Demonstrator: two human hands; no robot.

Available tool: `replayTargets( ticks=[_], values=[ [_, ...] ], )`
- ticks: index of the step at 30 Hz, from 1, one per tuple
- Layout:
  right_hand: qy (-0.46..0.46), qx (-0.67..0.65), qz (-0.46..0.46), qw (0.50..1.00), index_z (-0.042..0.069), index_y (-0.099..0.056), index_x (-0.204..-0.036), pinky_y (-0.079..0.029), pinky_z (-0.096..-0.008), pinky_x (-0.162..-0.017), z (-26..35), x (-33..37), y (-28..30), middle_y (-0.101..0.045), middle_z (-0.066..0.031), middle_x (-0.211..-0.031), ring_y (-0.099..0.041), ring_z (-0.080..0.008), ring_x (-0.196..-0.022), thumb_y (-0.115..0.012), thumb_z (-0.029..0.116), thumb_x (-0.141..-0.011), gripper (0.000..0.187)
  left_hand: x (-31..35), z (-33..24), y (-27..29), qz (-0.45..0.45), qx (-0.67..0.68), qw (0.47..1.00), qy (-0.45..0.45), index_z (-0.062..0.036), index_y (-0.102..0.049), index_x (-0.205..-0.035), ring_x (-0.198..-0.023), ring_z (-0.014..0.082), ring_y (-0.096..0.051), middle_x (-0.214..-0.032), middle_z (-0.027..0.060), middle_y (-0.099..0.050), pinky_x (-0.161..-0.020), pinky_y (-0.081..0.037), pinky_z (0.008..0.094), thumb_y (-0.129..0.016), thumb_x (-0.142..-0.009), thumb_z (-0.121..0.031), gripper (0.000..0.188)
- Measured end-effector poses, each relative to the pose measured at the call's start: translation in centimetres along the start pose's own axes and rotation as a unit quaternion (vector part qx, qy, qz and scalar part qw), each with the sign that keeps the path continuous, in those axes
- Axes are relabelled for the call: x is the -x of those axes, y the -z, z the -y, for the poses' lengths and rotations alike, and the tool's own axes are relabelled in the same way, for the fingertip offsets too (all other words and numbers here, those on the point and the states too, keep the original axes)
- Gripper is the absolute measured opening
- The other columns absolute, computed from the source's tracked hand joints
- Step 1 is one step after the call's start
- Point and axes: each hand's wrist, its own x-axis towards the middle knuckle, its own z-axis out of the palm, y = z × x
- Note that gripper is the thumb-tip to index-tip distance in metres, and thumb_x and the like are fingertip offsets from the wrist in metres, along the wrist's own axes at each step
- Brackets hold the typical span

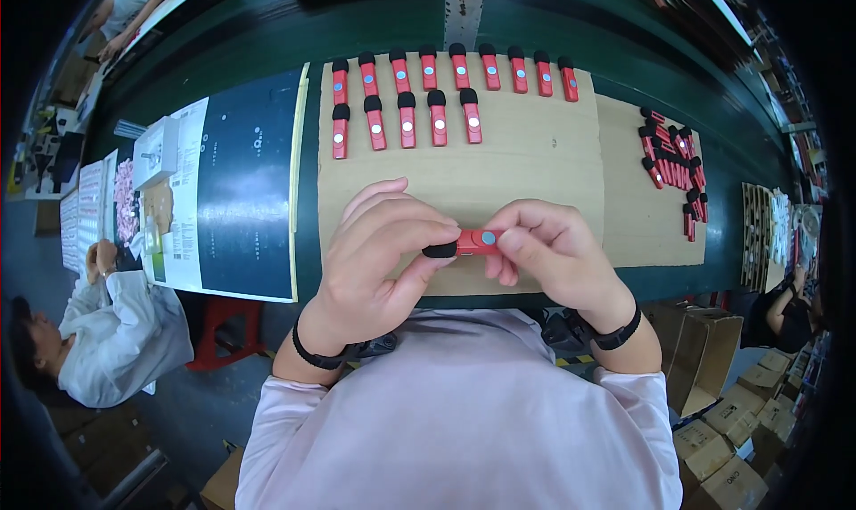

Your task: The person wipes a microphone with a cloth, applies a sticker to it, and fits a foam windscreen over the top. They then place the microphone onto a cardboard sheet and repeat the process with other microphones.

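Between my hands is a small red microphone (469,242) with a black foam cap (440,250) and a bluish round spot on its body. It lies sideways, just above the cardboard sheet (544,167). The thumb and fingers of my left hand (366,256) pinch the foam end. My right hand (566,251) grips the other end of the red body, its thumb beside the round spot. Beyond my hands, similar microphones stand in a back row (459,73) and a shorter front row (407,122), foam ends pointing away from me.
To the right, more red microphones (676,167) lie heaped on another cardboard piece (629,216). Dark blue printed sheets (250,180) are stacked at left, near a white box (156,153). A person in white (125,332) sits at far left. Cardboard boxes (695,354) stand at lower right.
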Motion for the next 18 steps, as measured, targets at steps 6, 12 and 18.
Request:
replayTargets(
  ticks=[6,12,18],
  values=[
    [0.187,0.23,-0.085,0.951,-0.003,-0.061,-0.108,-0.051,-0.0269,-0.073,-0.7,0.0,-1.4,-0.067,-0.0082,-0.092,-0.064,-0.015,-0.082,-0.07,0.002,-0.086,0.024,0.2,-0.2,0.0,0.007,0.025,0.999,0.026,-0.0032,-0.066,-0.102,-0.085,0.0261,-0.066,-0.092,0.0095,-0.069,-0.098,-0.044,0.0493,-0.077,-0.071,-0.004,0.033],
    [0.29,0.32,-0.097,0.897,-0.002,-0.062,-0.106,-0.051,-0.0292,-0.072,-0.8,0.1,-1.6,-0.067,-0.0121,-0.093,-0.065,-0.0199,-0.082,-0.073,-0.002,-0.079,0.029,-0.2,-0.7,0.1,0.024,0.046,0.997,0.057,-0.0023,-0.066,-0.103,-0.085,0.026,-0.066,-0.091,0.0104,-0.069,-0.099,-0.044,0.0491,-0.077,-0.071,-0.005,0.033],
    [0.323,0.332,-0.106,0.88,-0.003,-0.063,-0.106,-0.05,-0.0296,-0.071,-0.6,-0.2,-1.8,-0.067,-0.0136,-0.093,-0.064,-0.0222,-0.08,-0.073,-0.006,-0.074,0.034,-0.3,-0.7,-0.1,0.018,0.061,0.996,0.055,-0.0017,-0.066,-0.103,-0.085,0.0246,-0.066,-0.09,0.0102,-0.068,-0.1,-0.043,0.0489,-0.075,-0.072,-0.004,0.033]
  ],
)
